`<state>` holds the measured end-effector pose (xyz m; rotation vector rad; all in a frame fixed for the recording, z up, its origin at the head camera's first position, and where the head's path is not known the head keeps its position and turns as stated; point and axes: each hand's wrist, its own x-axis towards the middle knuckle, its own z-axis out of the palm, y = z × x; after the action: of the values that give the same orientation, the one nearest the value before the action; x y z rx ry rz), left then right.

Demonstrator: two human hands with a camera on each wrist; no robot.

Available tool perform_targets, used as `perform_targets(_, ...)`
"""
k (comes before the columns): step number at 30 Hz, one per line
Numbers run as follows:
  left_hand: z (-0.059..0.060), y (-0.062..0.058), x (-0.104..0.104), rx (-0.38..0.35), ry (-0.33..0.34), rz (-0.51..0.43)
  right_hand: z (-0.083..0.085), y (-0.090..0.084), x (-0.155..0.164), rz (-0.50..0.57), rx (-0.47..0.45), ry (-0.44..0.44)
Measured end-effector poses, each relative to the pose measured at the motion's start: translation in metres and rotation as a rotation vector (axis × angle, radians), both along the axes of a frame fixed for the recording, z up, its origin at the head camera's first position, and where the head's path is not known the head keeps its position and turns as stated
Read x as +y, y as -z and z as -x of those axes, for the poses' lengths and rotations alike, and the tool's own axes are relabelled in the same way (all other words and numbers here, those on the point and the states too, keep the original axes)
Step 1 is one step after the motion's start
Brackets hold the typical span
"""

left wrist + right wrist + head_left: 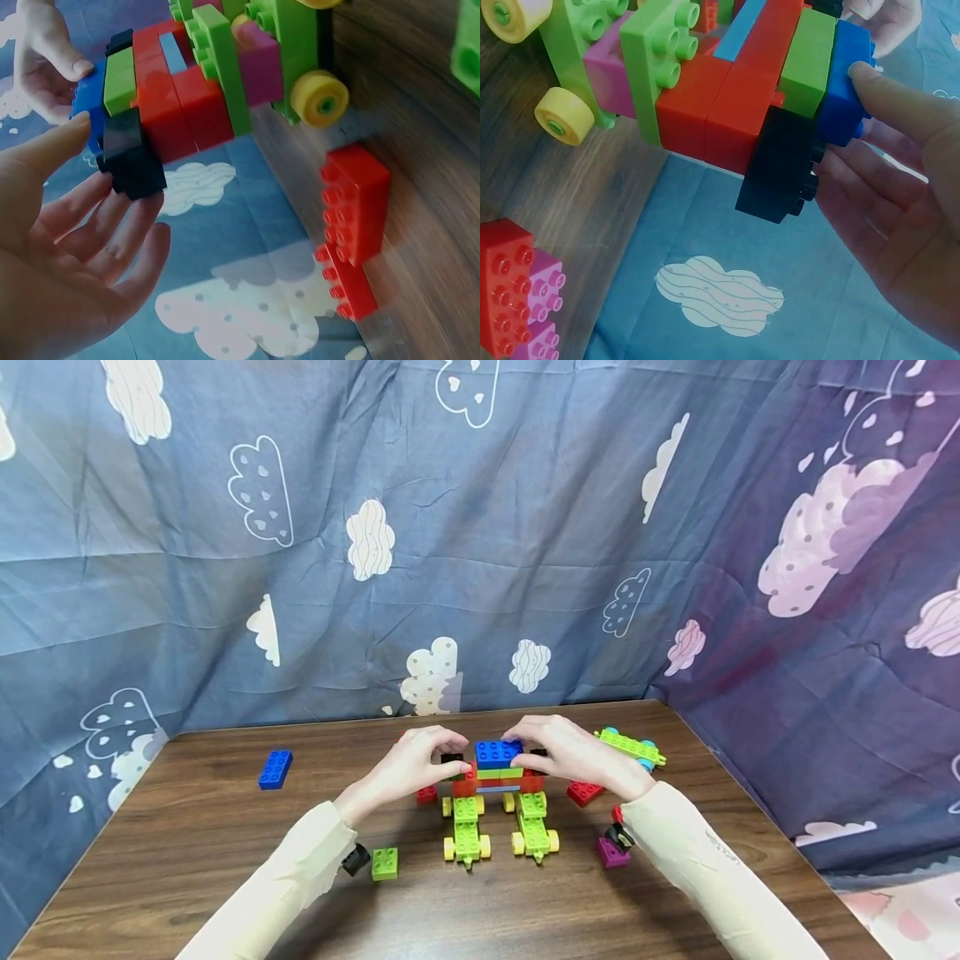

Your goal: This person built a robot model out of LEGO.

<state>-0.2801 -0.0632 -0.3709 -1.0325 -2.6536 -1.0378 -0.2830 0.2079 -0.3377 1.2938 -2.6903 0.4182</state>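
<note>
A toy-brick build stands at the middle of the table, carried by two lime wheeled bases (467, 839) with yellow wheels. Red bricks (731, 112) span it, topped by a lime brick (808, 64) and, highest, a blue brick (498, 753). Black bricks sit at both ends of this upper part. My right hand (558, 747) pinches the blue brick, thumb on its near side and fingers behind. On the other side my left hand (416, 764) curls round the black brick (131, 154) at the left end, its thumb tip close to the blue brick.
Left on the table lie a loose blue brick (275, 769), a lime brick (385, 863) and a black piece (356, 860). To the right are a red brick (583, 792), a magenta brick (612, 853) and a lime base with blue wheels (630, 745). Patterned cloth hangs behind.
</note>
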Motion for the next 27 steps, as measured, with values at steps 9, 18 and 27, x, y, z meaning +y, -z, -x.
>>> perform_targets(9,-0.003,0.003,-0.017,-0.002,-0.034,0.052,0.002,0.0,-0.001,-0.03,0.027,-0.007)
perform_targets(18,-0.003,0.004,-0.026,-0.018,-0.011,0.076,-0.004,0.0,-0.009,-0.052,0.043,0.062)
perform_targets(27,-0.002,0.005,-0.028,-0.053,-0.003,0.052,-0.001,0.004,-0.024,-0.015,0.032,0.024)
